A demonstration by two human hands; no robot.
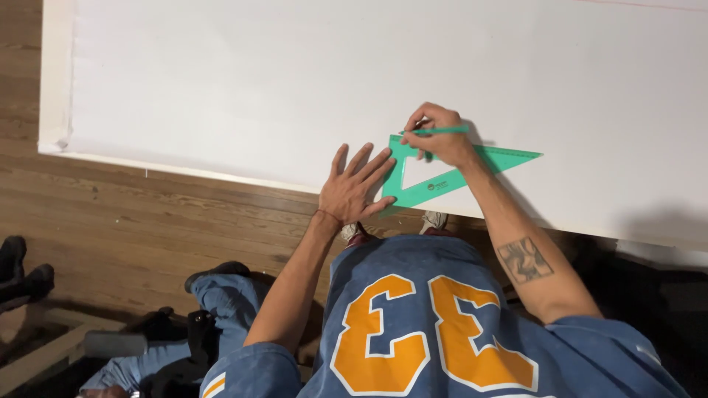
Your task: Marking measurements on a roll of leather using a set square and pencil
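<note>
Green set square [442,173] lies long-axis left-right at frame centre; left hand [354,193] fingers spread pinning it, right hand [441,136] pinching green pencil [441,130] above its upper edge.

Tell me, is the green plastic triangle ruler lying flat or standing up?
Flat. The green plastic triangle ruler lies on the big white sheet, with the left hand spread on its corner.

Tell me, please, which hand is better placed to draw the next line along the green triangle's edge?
The right hand: it already grips the green pencil, with the tip end at the green triangle near its upper corner. The left hand lies flat, fingers spread, pressing the triangle's left end onto the white sheet, so it is probably best left steadying.
</note>
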